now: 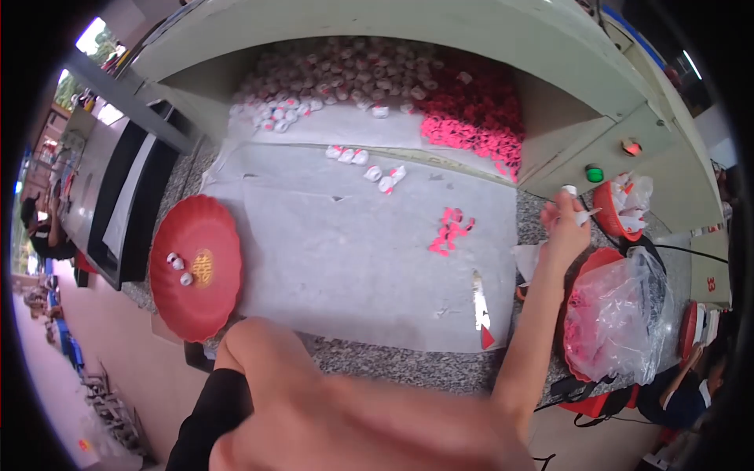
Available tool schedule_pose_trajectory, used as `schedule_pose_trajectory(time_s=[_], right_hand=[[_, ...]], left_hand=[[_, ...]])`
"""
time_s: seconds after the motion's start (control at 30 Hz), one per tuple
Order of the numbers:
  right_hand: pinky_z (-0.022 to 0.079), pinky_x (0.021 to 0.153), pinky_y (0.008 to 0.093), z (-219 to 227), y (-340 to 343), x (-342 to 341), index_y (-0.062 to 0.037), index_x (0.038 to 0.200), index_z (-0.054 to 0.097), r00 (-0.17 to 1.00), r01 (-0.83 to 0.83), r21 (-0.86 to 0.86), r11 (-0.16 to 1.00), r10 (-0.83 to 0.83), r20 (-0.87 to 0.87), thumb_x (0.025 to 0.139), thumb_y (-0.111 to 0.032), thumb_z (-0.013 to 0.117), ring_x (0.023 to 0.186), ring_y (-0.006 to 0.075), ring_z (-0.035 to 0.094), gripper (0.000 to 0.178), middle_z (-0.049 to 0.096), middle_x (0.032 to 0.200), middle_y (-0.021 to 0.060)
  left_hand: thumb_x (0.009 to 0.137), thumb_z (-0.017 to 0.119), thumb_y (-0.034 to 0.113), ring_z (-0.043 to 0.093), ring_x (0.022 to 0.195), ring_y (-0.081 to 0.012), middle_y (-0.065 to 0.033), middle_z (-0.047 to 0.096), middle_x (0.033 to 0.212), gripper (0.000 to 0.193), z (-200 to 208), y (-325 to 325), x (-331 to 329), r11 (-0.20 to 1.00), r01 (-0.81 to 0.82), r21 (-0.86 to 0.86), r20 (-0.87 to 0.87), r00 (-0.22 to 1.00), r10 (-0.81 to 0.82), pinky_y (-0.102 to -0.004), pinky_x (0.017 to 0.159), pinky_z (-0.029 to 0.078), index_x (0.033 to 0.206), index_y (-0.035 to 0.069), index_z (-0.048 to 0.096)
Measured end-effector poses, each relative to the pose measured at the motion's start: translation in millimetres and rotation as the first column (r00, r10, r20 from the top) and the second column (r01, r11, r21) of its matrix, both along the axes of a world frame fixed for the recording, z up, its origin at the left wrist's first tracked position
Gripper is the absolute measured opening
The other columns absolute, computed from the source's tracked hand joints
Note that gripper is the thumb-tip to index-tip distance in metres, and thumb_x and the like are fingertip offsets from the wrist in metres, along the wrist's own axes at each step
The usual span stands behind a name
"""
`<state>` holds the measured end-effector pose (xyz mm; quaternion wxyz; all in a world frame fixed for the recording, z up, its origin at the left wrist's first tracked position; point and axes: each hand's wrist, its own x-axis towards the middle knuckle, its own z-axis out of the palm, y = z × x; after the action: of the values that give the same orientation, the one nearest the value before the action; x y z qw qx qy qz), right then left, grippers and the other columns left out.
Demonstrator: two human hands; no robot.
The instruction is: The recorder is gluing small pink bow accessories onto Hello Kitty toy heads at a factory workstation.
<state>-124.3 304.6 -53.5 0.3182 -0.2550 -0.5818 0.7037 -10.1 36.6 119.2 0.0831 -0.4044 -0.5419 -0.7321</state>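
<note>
At the right edge of the bench, my right hand [567,228] is closed around a small white piece with a pointed tip [584,217], perhaps a nozzle bottle. Another white end [569,189] shows above the fingers. A bent, blurred left arm [271,361] fills the lower middle; the fingers of my left hand cannot be made out. On the white sheet [338,259] lie small white wrapped pieces with pink marks [345,155] and a loose group of pink pieces [450,231]. A narrow blade-like tool with a red end [481,310] lies near the front right.
A red scalloped tray [161,275] at left holds a few white pieces. Under the shelf are heaps of white [338,71] and pink pieces [475,129]. To the right stand an orange basket [609,212] and a plastic-covered red tray [575,365]. A cable [691,252] runs nearby.
</note>
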Motion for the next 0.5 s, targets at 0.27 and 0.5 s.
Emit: schedule_pose_trajectory(time_s=[0.27,0.5], right_hand=[[0.047,0.057,0.0243,-6.1,10.2,-1.7,0.0,0.093,0.057,0.999,0.043,-0.107,0.993,-0.04,0.03,0.076,-0.022,0.066,0.067,0.0135,0.057,0.029,0.061,0.083,0.008],[0.046,0.053,0.0233,11.5,3.6,12.0,-0.0003,0.093,0.053,0.999,0.021,-0.153,0.988,-0.016,0.034,0.078,-0.021,0.064,0.064,0.0145,0.057,0.028,0.06,0.084,0.0101]], left_hand=[[0.071,0.062,-0.005,0.053,0.065,-0.016,-0.0093,0.059,0.08,0.007,18.1,-15.3,15.0,0.892,0.354,0.281,0.041,0.924,-0.379,-0.0184,0.058,0.045,0.073,0.002,0.062],[0.077,0.06,0.0,0.053,0.069,-0.0178,-0.0104,0.058,0.087,0.008,16.0,51.9,94.1,-0.964,-0.26,-0.044,-0.993,0.116,0.015,-0.0204,0.062,0.047,0.084,0.001,0.062]])
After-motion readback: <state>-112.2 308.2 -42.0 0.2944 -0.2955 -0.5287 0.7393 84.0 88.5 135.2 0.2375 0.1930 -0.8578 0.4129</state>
